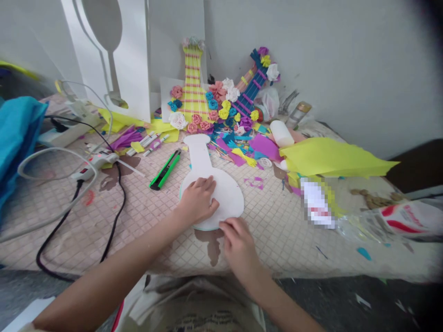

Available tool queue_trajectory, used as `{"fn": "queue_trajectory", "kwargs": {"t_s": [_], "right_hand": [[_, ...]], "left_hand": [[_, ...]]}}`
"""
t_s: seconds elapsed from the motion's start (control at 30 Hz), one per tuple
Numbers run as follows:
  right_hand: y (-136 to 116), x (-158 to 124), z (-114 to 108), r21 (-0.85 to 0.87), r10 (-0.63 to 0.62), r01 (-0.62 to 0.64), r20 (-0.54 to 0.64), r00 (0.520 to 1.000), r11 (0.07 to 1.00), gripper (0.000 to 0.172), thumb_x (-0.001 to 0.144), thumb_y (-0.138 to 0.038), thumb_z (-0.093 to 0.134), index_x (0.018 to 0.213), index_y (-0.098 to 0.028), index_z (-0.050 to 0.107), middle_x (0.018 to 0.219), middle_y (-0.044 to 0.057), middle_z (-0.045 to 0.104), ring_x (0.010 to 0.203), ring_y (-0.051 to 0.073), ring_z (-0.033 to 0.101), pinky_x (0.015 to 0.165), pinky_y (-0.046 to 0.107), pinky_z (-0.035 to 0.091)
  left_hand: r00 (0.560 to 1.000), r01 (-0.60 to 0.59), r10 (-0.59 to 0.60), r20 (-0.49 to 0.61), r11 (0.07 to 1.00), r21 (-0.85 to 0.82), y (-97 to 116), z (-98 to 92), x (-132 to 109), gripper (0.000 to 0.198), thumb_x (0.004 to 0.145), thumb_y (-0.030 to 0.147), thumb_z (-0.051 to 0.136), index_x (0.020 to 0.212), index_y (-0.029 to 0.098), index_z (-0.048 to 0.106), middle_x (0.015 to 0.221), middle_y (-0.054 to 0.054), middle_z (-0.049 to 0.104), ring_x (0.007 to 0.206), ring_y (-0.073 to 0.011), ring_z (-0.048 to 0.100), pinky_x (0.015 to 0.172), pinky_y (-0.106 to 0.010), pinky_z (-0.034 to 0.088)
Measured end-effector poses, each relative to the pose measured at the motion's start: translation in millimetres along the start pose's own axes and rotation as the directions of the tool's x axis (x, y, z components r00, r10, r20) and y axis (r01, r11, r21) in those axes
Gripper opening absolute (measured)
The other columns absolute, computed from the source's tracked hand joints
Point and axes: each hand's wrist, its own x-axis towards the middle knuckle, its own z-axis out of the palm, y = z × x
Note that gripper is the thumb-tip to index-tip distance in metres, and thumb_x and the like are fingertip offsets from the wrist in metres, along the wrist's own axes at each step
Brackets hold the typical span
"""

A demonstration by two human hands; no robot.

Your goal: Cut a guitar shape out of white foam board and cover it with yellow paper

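- Pressing left hand (197, 201) flat, gripping nothing, on one smooth white guitar-shaped cutout (226, 191) lying on checked table (277, 221).
- Touching its lower rim with right hand (239, 246), fingers curled; cannot tell if pinching.
- Lying left: one green utility knife (166, 169).

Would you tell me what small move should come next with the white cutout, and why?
Probably press the right hand along the lower rim: the left hand lies flat on the white cutout, and a thin teal edge peeks out beneath it.
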Motion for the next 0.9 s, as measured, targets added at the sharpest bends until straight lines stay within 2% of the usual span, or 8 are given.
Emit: {"fn": "queue_trajectory", "kwargs": {"t_s": [0.1, 0.3, 0.5, 0.57, 0.7, 0.8, 0.9], "right_hand": [[-13.9, -2.0, 4.4, 0.075, -0.034, 0.029, 0.072, 0.997, 0.997, 0.034, 0.077, 0.005, 0.04, 0.09, -0.014, 0.066, 0.079, 0.008, 0.057, 0.079, 0.019, 0.051, 0.071, 0.032, 0.05], [5.7, -2.2, -8.1, -0.024, 0.011, -0.011, -0.015, 1.0, 1.0, 0.044, 0.072, 0.008, 0.038, 0.092, -0.018, 0.066, 0.081, 0.007, 0.056, 0.08, 0.02, 0.051, 0.071, 0.036, 0.05], [-23.7, 3.0, 13.3, 0.068, -0.072, 0.067, 0.071, 0.995, 0.995, 0.034, 0.073, 0.006, 0.043, 0.085, -0.017, 0.067, 0.075, 0.007, 0.058, 0.076, 0.02, 0.051, 0.068, 0.034, 0.05], [-19.3, 2.5, 9.9, 0.049, -0.06, 0.057, 0.074, 0.995, 0.997, 0.037, 0.071, 0.007, 0.043, 0.086, -0.017, 0.067, 0.077, 0.007, 0.058, 0.077, 0.02, 0.052, 0.069, 0.035, 0.05], [9.4, -2.7, -11.2, -0.057, -0.02, 0.023, 0.052, 0.998, 0.998, 0.041, 0.072, 0.007, 0.041, 0.091, -0.017, 0.068, 0.08, 0.008, 0.057, 0.082, 0.022, 0.052, 0.073, 0.038, 0.049], [13.6, -1.3, -14.1, -0.034, -0.076, 0.079, 0.076, 0.994, 0.996, 0.041, 0.072, 0.007, 0.04, 0.091, -0.016, 0.067, 0.08, 0.008, 0.058, 0.081, 0.021, 0.052, 0.072, 0.037, 0.05], [1.1, 15.8, 2.7, 0.041, -0.185, 0.181, 0.161, 0.969, 0.983, 0.038, 0.071, 0.008, 0.042, 0.086, -0.015, 0.068, 0.079, 0.008, 0.059, 0.078, 0.021, 0.051, 0.069, 0.035, 0.05]], "left_hand": [[1.0, 0.0, 0.0, 0.029, 1.0, 0.005, -0.2, -2.3, 0.3, 0.043, 0.084, 0.026, 0.039, 0.121, 0.009, 0.052, 0.137, -0.012, 0.047, 0.117, -0.0265, 0.045, 0.094, -0.04, 0.043], [0.999, -0.022, 0.022, 0.05, 1.0, 0.007, -3.8, -5.6, 1.2, 0.042, 0.085, 0.025, 0.039, 0.121, 0.01, 0.053, 0.136, -0.011, 0.048, 0.115, -0.0261, 0.047, 0.094, -0.04, 0.042], [0.997, -0.02, 0.018, 0.08, 1.0, 0.02, -3.7, -11.6, 8.1, 0.037, 0.087, 0.025, 0.036, 0.112, 0.01, 0.059, 0.124, -0.012, 0.058, 0.11, -0.0261, 0.051, 0.089, -0.037, 0.045], [0.995, -0.023, 0.021, 0.095, 0.999, 0.025, -3.7, -15.0, 11.6, 0.037, 0.087, 0.025, 0.036, 0.109, 0.01, 0.061, 0.117, -0.012, 0.062, 0.107, -0.0259, 0.053, 0.086, -0.036, 0.046], [0.991, -0.035, 0.03, 0.131, 0.999, 0.037, -4.7, -21.9, 16.3, 0.037, 0.088, 0.026, 0.034, 0.099, 0.01, 0.065, 0.102, -0.012, 0.066, 0.098, -0.0255, 0.057, 0.078, -0.035, 0.048], [0.987, -0.045, 0.035, 0.154, 0.997, 0.058, -3.7, -28.5, 19.6, 0.038, 0.088, 0.026, 0.033, 0.096, 0.01, 0.066, 0.097, -0.014, 0.067, 0.095, -0.0262, 0.059, 0.075, -0.035, 0.047], [0.98, -0.06, 0.041, 0.197, 0.994, 0.09, -0.3, -38.4, 26.9, 0.041, 0.088, 0.027, 0.033, 0.089, 0.007, 0.068, 0.093, -0.017, 0.068, 0.092, -0.0287, 0.061, 0.078, -0.039, 0.045]]}}
